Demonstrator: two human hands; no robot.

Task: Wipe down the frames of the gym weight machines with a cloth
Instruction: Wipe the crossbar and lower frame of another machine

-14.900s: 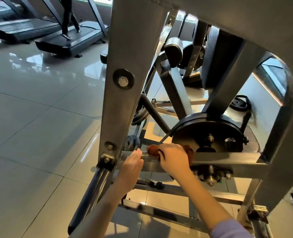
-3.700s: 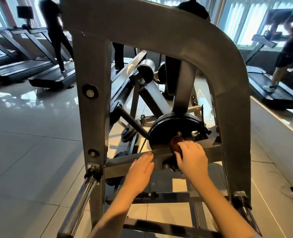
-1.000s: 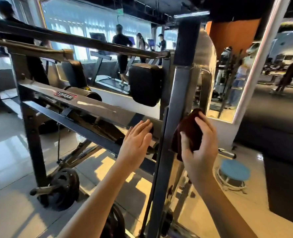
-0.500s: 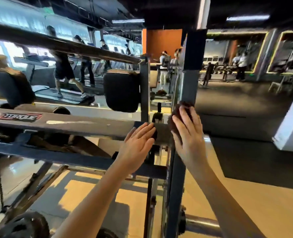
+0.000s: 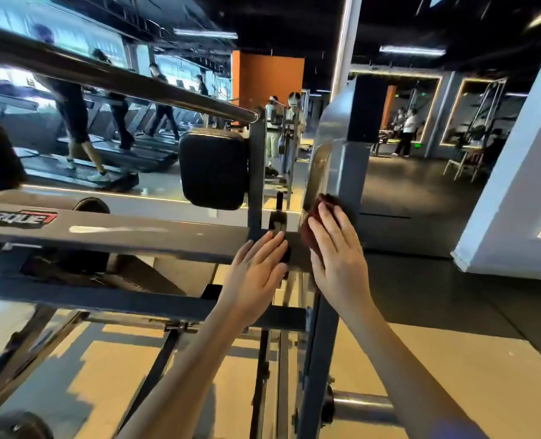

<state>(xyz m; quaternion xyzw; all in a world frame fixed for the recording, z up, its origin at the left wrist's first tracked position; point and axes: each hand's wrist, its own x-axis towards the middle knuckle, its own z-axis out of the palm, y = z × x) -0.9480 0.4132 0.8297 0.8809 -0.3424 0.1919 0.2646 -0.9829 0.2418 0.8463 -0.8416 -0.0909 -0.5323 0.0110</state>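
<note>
Our right hand presses the dark red cloth with straight, open fingers against the grey upright of the machine frame, while our left hand, also open, rests flat on the horizontal beam just beside it.

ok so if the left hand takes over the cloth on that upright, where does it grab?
Pinch the cloth by its exposed upper-left edge, coming from the left. The right hand presses the rest flat against the upright post, so only that strip above and beside the hand is free. It probably needs a thumb-and-finger pinch.
</note>
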